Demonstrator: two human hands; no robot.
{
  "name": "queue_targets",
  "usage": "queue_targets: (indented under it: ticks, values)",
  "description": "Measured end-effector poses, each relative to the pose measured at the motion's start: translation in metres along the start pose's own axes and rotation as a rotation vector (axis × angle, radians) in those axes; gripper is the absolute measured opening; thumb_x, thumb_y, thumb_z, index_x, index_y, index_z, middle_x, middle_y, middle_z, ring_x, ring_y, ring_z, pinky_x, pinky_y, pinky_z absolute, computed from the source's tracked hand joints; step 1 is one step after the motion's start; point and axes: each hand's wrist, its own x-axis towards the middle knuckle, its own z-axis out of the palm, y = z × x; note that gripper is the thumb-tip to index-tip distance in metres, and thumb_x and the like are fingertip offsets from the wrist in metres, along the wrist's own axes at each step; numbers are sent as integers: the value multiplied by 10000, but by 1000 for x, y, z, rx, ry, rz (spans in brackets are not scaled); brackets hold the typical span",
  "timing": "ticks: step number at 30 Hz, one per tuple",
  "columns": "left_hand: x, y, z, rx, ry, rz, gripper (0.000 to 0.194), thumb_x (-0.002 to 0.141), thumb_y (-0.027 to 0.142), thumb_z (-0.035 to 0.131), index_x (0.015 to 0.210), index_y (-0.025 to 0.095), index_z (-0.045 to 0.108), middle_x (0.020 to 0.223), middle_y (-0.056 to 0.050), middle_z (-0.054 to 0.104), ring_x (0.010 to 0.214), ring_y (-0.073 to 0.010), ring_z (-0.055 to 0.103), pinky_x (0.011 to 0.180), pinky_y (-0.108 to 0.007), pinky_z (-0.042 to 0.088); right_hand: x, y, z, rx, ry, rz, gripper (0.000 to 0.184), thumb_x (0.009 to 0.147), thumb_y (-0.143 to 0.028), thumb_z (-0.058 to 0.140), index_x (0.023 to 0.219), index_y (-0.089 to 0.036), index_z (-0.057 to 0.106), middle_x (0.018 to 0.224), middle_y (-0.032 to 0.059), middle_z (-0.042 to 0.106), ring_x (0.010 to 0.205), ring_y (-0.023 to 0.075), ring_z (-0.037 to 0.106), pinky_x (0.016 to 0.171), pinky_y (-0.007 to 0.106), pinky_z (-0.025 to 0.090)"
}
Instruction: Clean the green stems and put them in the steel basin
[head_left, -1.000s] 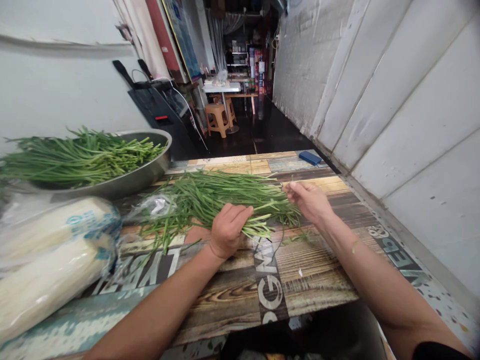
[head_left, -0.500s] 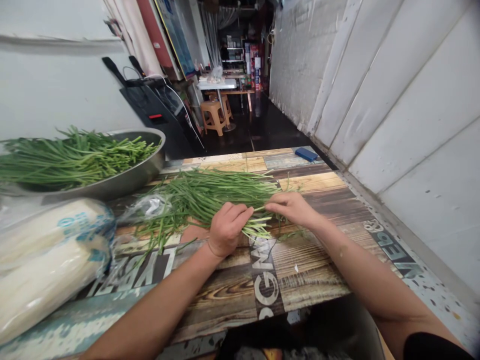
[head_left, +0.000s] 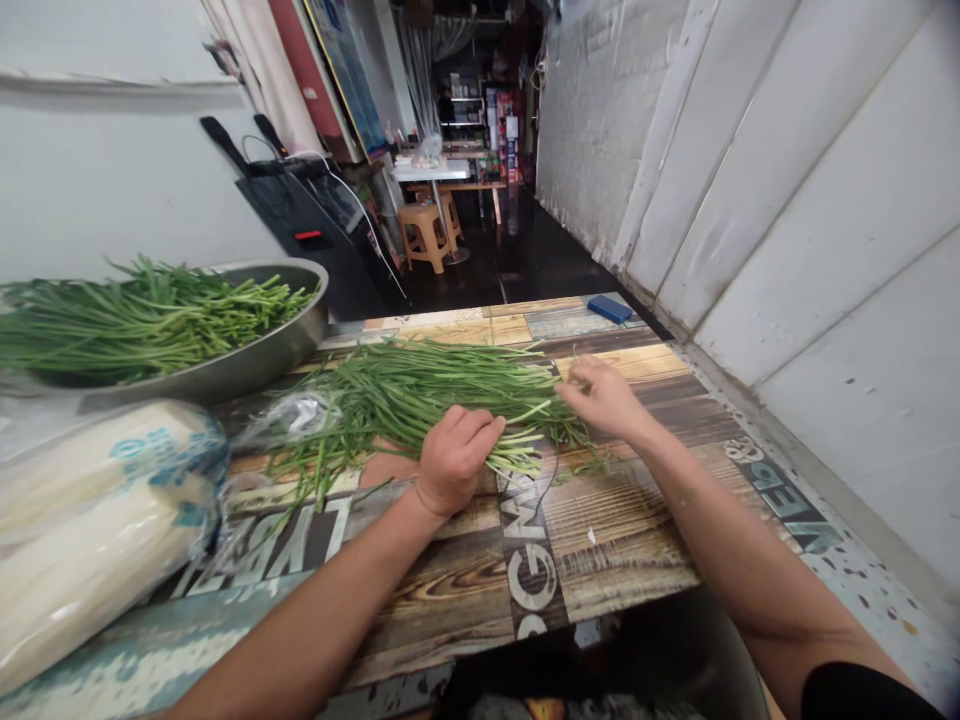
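The long green stalks (head_left: 450,385) lie in a loose pile on the wood-patterned table (head_left: 630,560), leafy parts towards nine o'clock and pale cut ends towards three. At the pile's six o'clock the left hand (head_left: 461,460) rests with its fingers clamped on a small bunch, whose ends poke out past the thumb. At three o'clock the right hand (head_left: 596,395) is just beside the stalk ends, thumb and fingertips together; whether anything thin is pinched between them, one cannot tell. A crumpled clear plastic bag (head_left: 306,410) touches the leafy side at nine o'clock. Farther out, at about ten o'clock, a metal bowl (head_left: 247,365) holds more greens (head_left: 165,320), and at eight o'clock lie plastic-wrapped white packages (head_left: 105,530) with blue print. A small blue object (head_left: 609,308) sits at two o'clock, near the table's far edge, while a white-topped table (head_left: 431,172) and tan stools (head_left: 424,232) stand well apart at twelve
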Motion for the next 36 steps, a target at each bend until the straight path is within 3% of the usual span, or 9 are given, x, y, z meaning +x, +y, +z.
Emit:
queue_targets:
  ticks: [2, 5, 9, 14, 19, 22, 25, 31, 36]
  values:
    - [2, 2, 0, 15, -23, 11, 257, 917, 122, 414, 996, 142, 658, 867, -89, 662, 746, -169, 484, 653, -294, 408, -3, -4, 3, -63, -22, -113, 82, 688, -181, 547, 768, -187, 535, 848, 45, 536, 756, 169, 489, 705, 294, 394]
    - [4, 3, -1, 33, -41, 9, 251, 921, 132, 418, 977, 141, 663, 865, -86, 663, 745, -168, 480, 659, -296, 412, -6, -12, 5, 20, -192, -181, 281, 715, -131, 483, 976, -178, 578, 1000, 65, 583, 829, 167, 526, 747, 278, 409]
    - [4, 2, 1, 19, -53, 7, 238, 924, 164, 432, 988, 137, 660, 887, -95, 660, 773, -177, 497, 673, -304, 422, -10, -19, 16, -16, -434, -126, 215, 857, -277, 486, 697, -176, 588, 665, 12, 572, 600, 129, 463, 598, 248, 345]
    - [5, 4, 1, 14, -106, 7, 224, 921, 190, 453, 1010, 122, 647, 915, -104, 668, 764, -181, 502, 665, -302, 434, -14, -21, 30, 48, -457, -194, 314, 875, -330, 519, 625, -164, 614, 610, 12, 573, 585, 119, 468, 572, 238, 311]
    - [9, 9, 0, -9, -121, 33, 248, 935, 192, 411, 974, 121, 645, 831, -94, 655, 735, -179, 495, 648, -295, 428, -6, -10, 12, 227, -465, -1, 420, 828, -503, 558, 603, -161, 650, 509, -24, 513, 508, 99, 431, 510, 227, 297]
    - [8, 7, -1, -4, -83, 6, 243, 929, 189, 406, 988, 128, 634, 847, -97, 654, 749, -186, 506, 664, -302, 424, 2, 8, 3, 278, -255, 158, 477, 838, -557, 508, 575, -175, 619, 459, -38, 444, 461, 95, 379, 492, 236, 292]
    - [4, 0, -2, -2, -14, -68, 223, 906, 235, 449, 1018, 136, 614, 878, -108, 651, 786, -205, 532, 715, -330, 424, 11, 32, 8, 146, 49, 112, 404, 848, -515, 520, 669, -181, 659, 610, 11, 572, 588, 134, 486, 596, 266, 374]
    - [-1, -10, 0, 52, 65, -146, 299, 878, 354, 496, 1058, 131, 582, 861, -124, 631, 850, -251, 551, 811, -392, 423, 22, 48, 37, -273, 47, -94, 165, 838, -286, 596, 813, -179, 719, 856, 97, 657, 851, 217, 535, 859, 385, 382]
    - [-9, -13, 3, 24, 136, -267, 300, 881, 330, 510, 1120, 157, 562, 866, -86, 621, 794, -201, 564, 735, -305, 448, 17, 23, 25, 121, 110, -92, 167, 825, -340, 615, 809, -210, 718, 878, 60, 674, 860, 199, 588, 868, 375, 421]
